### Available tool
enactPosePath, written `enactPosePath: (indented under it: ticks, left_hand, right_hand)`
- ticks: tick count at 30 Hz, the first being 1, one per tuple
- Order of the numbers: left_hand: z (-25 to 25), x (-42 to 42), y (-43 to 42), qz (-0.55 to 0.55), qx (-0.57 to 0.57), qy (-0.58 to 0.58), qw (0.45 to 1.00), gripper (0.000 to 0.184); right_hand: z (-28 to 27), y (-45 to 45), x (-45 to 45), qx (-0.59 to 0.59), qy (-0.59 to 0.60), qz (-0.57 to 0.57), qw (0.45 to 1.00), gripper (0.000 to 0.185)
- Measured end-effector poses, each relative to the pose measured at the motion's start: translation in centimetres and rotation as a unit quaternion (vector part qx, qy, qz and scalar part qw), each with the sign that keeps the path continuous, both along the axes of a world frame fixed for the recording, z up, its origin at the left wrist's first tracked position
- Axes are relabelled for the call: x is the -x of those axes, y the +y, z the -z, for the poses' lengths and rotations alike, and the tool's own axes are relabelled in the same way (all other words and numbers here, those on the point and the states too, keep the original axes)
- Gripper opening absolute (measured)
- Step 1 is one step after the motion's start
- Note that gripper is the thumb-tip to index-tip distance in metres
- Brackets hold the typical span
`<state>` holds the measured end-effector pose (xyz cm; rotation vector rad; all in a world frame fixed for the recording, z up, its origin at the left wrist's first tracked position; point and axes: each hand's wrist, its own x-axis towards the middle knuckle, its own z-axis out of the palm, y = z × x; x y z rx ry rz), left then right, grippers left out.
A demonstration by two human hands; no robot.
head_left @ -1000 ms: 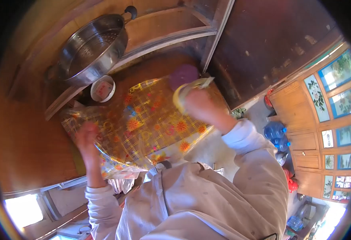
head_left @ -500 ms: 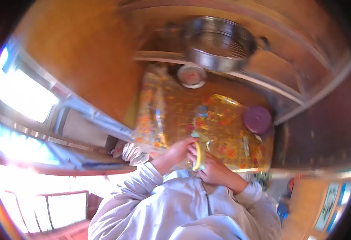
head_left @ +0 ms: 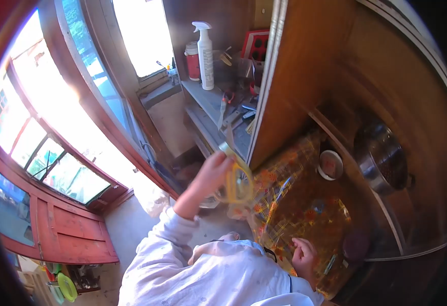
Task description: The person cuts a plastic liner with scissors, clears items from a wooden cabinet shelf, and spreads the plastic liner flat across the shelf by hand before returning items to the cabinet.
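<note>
Right hand (head_left: 304, 253) released, fingers loosely bent, over near edge of flowered cloth (head_left: 284, 204); contact unclear. Left hand (head_left: 212, 173) grasps yellow tool (head_left: 232, 184), blurred, raised by cloth's left edge, near shelf (head_left: 207, 100). Purple disc (head_left: 356, 246) towards cloth's right edge, slim item (head_left: 330, 264) just beside it. Bowl (head_left: 330, 164) by cloth's far edge, near steamer pot (head_left: 380, 159). On shelf, red-handled tool (head_left: 226, 99) towards front edge; farther back, spray bottle (head_left: 206, 61) upright beside red jar (head_left: 193, 62).
</note>
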<state>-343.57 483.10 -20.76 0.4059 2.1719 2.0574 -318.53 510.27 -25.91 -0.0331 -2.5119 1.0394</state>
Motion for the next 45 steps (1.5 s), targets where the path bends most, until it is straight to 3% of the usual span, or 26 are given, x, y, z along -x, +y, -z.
enactPosePath:
  ticks: [4, 6, 7, 10, 12, 18, 20, 23, 25, 27, 30, 31, 32, 33, 34, 35, 36, 37, 39, 41, 43, 44, 45]
  left_hand:
    - [-3.9, 11.0, -2.8, -0.033, 0.193, 0.060, 0.979, 0.034]
    - [-4.4, 16.9, -1.8, -0.009, 0.262, 0.095, 0.960, 0.029]
    - [-0.5, 24.0, -1.6, 0.044, 0.362, 0.331, 0.870, 0.025]
    - [-0.5, 32.5, 1.3, 0.164, 0.510, 0.609, 0.585, 0.010]
    - [0.5, 36.5, 3.2, 0.201, 0.501, 0.641, 0.546, 0.012]
    - [3.4, 39.8, 5.9, 0.098, 0.384, 0.423, 0.815, 0.018]
    - [3.3, 38.7, 5.3, 0.029, 0.314, 0.342, 0.885, 0.020]
    - [1.9, 32.9, 3.2, -0.099, 0.159, 0.254, 0.949, 0.024]
    - [0.5, 26.8, 2.1, -0.194, 0.117, 0.283, 0.932, 0.026]
    - [-0.9, 18.1, 1.8, -0.280, 0.170, 0.316, 0.891, 0.027]
    - [0.7, 5.6, 4.3, -0.302, 0.173, 0.343, 0.872, 0.022]
    - [2.3, 1.6, 6.6, -0.220, 0.165, 0.333, 0.902, 0.018]
    - [3.5, -2.3, 9.5, -0.135, 0.159, 0.321, 0.924, 0.015]
    - [3.5, -5.8, 13.4, -0.047, 0.240, 0.337, 0.909, 0.020]
    - [4.3, -8.6, 17.6, 0.052, 0.205, 0.308, 0.928, 0.024]
    - [6.0, -10.8, 21.6, 0.110, 0.186, 0.311, 0.926, 0.033]
    - [7.1, -12.8, 25.8, 0.220, 0.162, 0.297, 0.915, 0.043]
    - [6.3, -15.2, 30.3, 0.292, 0.215, 0.326, 0.873, 0.052]
    - [11.1, -18.1, 38.2, 0.343, 0.176, 0.437, 0.813, 0.064]
    - [15.2, -21.3, 44.4, 0.399, 0.222, 0.436, 0.776, 0.075]
    - [16.8, -23.5, 49.1, 0.400, 0.260, 0.500, 0.723, 0.077]
    - [17.2, -24.1, 50.7, 0.399, 0.281, 0.528, 0.695, 0.078]
    - [17.5, -24.1, 51.9, 0.396, 0.292, 0.517, 0.701, 0.076]
  right_hand:
    - [1.0, -1.6, 0.1, 0.073, -0.045, 0.098, 0.992, 0.018]
    - [2.8, -1.3, -0.1, 0.026, -0.033, 0.103, 0.994, 0.017]
    - [3.0, -1.5, -0.3, 0.006, -0.036, 0.112, 0.993, 0.016]
    - [3.3, -2.4, -1.0, -0.024, -0.063, 0.173, 0.983, 0.015]
    - [3.2, -3.0, -2.5, -0.039, -0.088, 0.232, 0.968, 0.014]
    - [5.7, 0.1, -7.7, 0.004, -0.121, 0.403, 0.907, 0.016]
    - [3.5, 2.3, -8.4, 0.010, -0.097, 0.472, 0.876, 0.012]
    - [8.9, 9.2, -11.6, 0.054, -0.092, 0.631, 0.769, 0.017]
    - [10.2, 14.6, -13.2, 0.079, -0.082, 0.682, 0.722, 0.031]
    - [10.9, 20.3, -14.3, 0.154, -0.118, 0.689, 0.698, 0.046]
    - [12.5, 26.7, -13.6, 0.132, -0.030, 0.687, 0.714, 0.063]
    - [16.5, 29.7, -13.9, 0.183, 0.069, 0.644, 0.739, 0.066]
    - [17.2, 31.0, -13.9, 0.220, 0.015, 0.664, 0.715, 0.066]
    - [17.9, 31.6, -14.1, 0.255, -0.042, 0.680, 0.686, 0.067]
    - [18.7, 31.9, -14.1, 0.288, -0.098, 0.693, 0.654, 0.067]
    - [16.6, 30.8, -13.8, 0.337, -0.009, 0.651, 0.680, 0.065]
    - [17.5, 31.0, -14.0, 0.338, -0.023, 0.657, 0.674, 0.063]
    - [18.4, 31.2, -14.5, 0.337, -0.036, 0.665, 0.665, 0.061]
    - [17.9, 30.6, -15.1, 0.363, -0.023, 0.643, 0.674, 0.059]
    - [13.9, 29.5, -14.6, 0.406, 0.027, 0.570, 0.713, 0.058]
    - [20.2, 31.3, -14.1, 0.377, 0.130, 0.540, 0.741, 0.046]
    - [20.0, 31.7, -13.5, 0.362, 0.178, 0.521, 0.752, 0.040]
    - [19.5, 31.9, -14.0, 0.354, 0.076, 0.543, 0.757, 0.033]
